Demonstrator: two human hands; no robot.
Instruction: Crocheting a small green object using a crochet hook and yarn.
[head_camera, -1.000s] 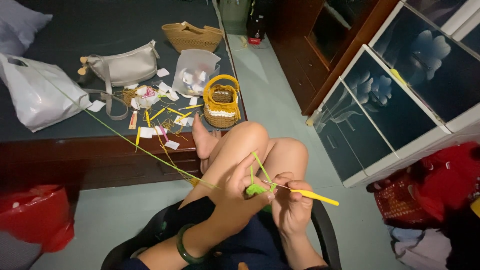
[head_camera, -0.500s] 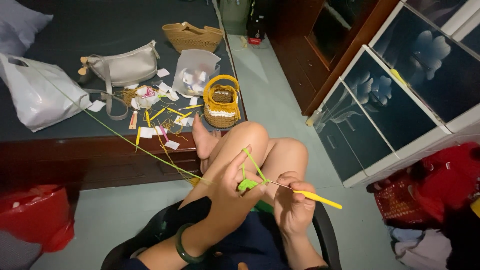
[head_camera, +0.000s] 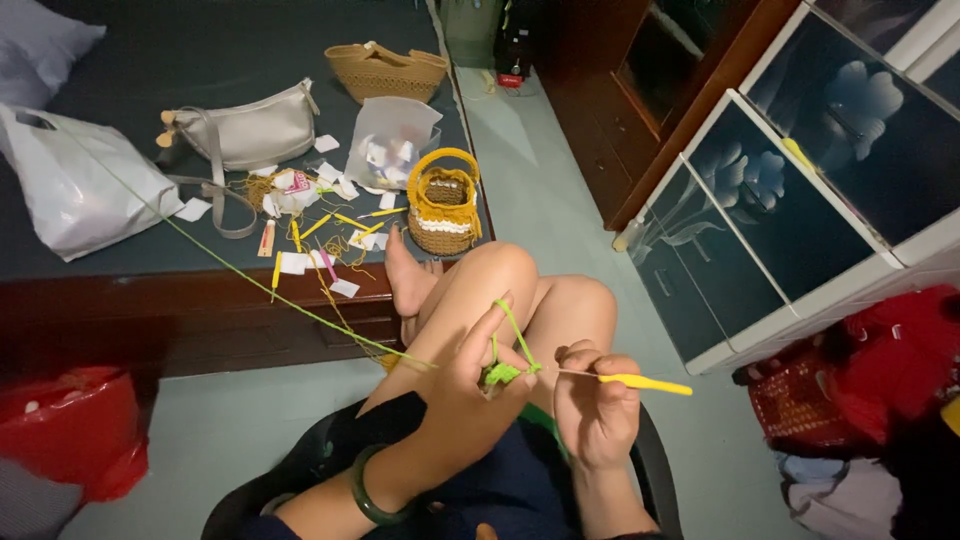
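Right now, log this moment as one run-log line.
left hand: pinches green crochet piece, yarn over forefinger | right hand: holds yellow-handled crochet hook, tip at piece | behind: small yellow basket

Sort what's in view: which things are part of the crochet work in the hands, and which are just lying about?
In use:
- left hand, pinching the green crochet piece
- right hand, holding the yellow-handled hook
- green yarn strand, running across the table

Lying about:
- small yellow basket
- grey handbag
- white plastic bag
- tan woven bag
- red bag
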